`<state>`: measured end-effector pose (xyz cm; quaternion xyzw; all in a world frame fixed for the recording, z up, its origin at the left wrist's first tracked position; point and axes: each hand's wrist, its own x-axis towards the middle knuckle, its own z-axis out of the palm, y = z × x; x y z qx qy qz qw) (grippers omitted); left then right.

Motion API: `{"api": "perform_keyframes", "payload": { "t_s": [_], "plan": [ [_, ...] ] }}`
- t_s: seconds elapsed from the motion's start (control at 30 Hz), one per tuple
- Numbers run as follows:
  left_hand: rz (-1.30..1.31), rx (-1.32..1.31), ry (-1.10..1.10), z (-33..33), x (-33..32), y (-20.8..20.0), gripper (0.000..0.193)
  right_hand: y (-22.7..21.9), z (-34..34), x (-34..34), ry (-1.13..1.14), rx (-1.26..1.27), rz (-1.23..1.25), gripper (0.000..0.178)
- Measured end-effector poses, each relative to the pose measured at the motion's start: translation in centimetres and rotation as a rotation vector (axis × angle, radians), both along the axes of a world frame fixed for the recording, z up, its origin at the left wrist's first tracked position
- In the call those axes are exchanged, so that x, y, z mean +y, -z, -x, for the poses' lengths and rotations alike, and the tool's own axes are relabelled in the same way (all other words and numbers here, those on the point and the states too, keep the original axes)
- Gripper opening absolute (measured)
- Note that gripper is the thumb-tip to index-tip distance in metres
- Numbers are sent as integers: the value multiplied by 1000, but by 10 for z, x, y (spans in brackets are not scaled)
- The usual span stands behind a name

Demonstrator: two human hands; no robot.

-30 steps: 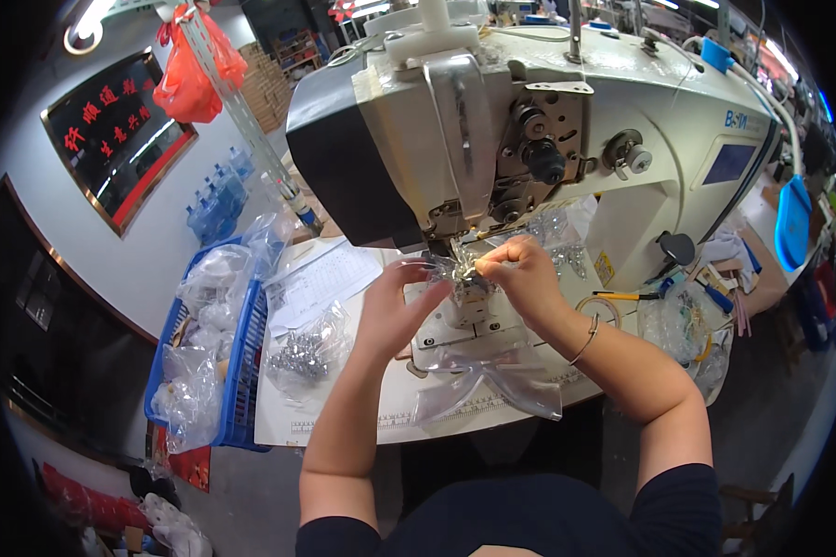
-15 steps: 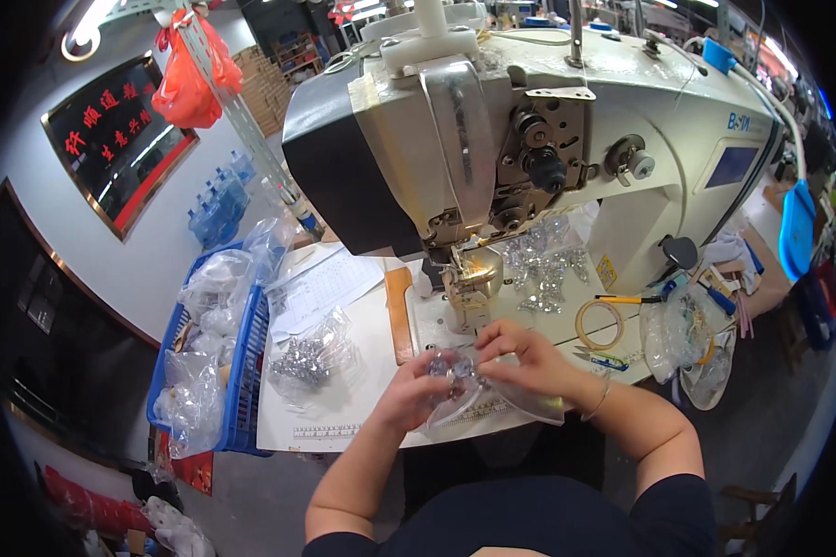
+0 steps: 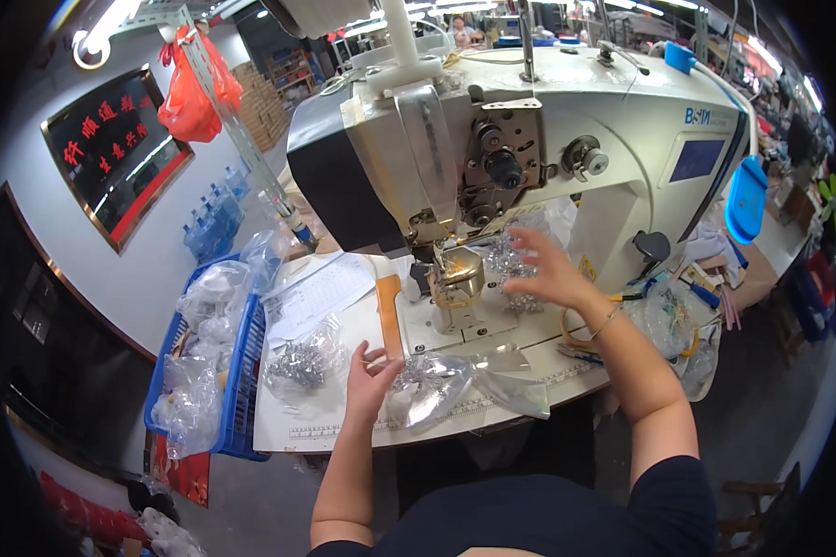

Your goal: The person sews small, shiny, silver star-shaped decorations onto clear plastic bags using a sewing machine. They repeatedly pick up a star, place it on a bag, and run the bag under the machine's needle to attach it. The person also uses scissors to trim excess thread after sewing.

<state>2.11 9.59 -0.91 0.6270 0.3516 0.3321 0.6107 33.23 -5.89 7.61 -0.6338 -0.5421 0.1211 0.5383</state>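
My left hand (image 3: 372, 379) hovers at the left edge of a clear plastic bag (image 3: 437, 381), its fingers loosely curled and apart with nothing visible between them. Small shiny pieces show in the bag's upper left part, and the bag lies flat near the table's front edge. Raised on the other side, my right hand (image 3: 546, 269) has its fingers spread. It is in front of a heap of small silvery pieces (image 3: 511, 263) beside the sewing machine's needle area and partly covers that heap. The sewing machine (image 3: 604, 111) stands just beyond both hands.
Left of my left hand lies another clear bag of silvery pieces (image 3: 299, 365). A blue basket (image 3: 241, 395) filled with plastic bags stands at the left. An orange-brown strip (image 3: 388, 316), paper sheets (image 3: 320, 295) and a ruler (image 3: 344, 431) lie on the table.
My hands were together at the clear bag with shiny pieces and have parted. The right went up and away toward the heap; the left moved left. The bag now lies on the table.
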Motion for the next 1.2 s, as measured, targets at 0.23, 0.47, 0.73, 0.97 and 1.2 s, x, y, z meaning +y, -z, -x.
{"api": "perform_keyframes", "payload": {
  "t_s": [0.23, 0.47, 0.73, 0.97, 1.2],
  "plan": [
    [-794, 205, -364, 17, -35, -21, 75, -38, 28, 47, -185, -225, 191, 67],
    [-943, 266, -445, 84, -70, 11, 46, 44, -11, -65, 249, -168, 77, 65],
    [-947, 91, -324, 23, -46, -2, 26, 105, 60, -136, 523, -604, 132, 28],
    [-876, 57, -388, 47, -39, 17, 20, 94, 31, -109, 690, -478, -15, 25],
    [-912, 187, -354, 70, -41, 39, 20, -27, 77, -20, 436, -631, -56, 22]
  ]
}}
